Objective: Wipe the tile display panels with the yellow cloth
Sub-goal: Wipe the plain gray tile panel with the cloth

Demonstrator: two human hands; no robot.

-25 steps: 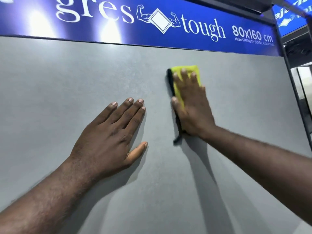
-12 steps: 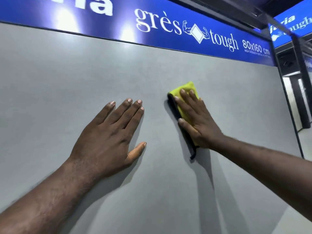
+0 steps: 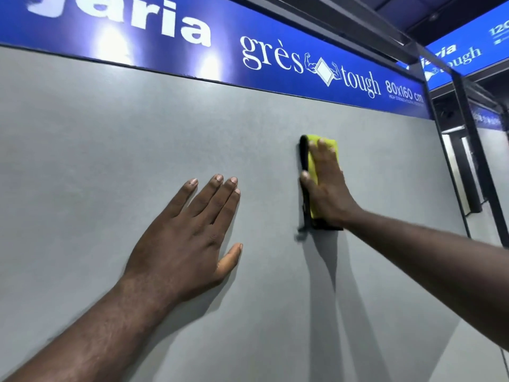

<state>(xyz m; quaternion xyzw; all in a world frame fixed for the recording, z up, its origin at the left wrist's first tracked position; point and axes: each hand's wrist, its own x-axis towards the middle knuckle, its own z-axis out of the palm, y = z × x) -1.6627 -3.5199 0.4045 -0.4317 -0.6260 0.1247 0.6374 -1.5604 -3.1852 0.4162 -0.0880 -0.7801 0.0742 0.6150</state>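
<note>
- One panel (image 3: 110,161) fills most of the view. It is a flat, matt grey tile face, finely speckled and rectangular, with a thin dark seam along its top edge.
- Along 12 o'clock runs a glossy blue banner (image 3: 220,31). It is a long strip with white lettering, "grès tough" and "80x160 cm", and blotches of lamp glare.
- At 3 o'clock a black metal post (image 3: 473,150) borders the panel. Past it, at 1 to 2 o'clock, hangs a second blue banner (image 3: 468,62).
- Near the middle of the view, the left hand (image 3: 190,238) lies palm-down on the bare panel.
  - Its fingers are straight and close together, aimed at 1 o'clock, and its thumb is splayed toward 3 o'clock.
  - It is relaxed flat and grasps nothing.
- At 2 o'clock from the left hand, and apart from it, the right hand (image 3: 327,188) is spread flat over the cloth.
  - Its fingers are straight, point to 12 o'clock, and are blurred at the tips.
  - Its thumb lies along the cloth's dark edge on the 9 o'clock side.
  - It presses the cloth and is not clenched round it.
- The cloth (image 3: 312,164) is soft and yellow, folded into an upright oblong.
  - A black border (image 3: 303,155) runs along its 9 o'clock and 6 o'clock sides.
  - It sits between the right palm and the panel, in the panel's upper right area.
  - Its yellow top peeks out above the fingertips.
  - A small black tail hangs from its 7 o'clock corner.
</note>
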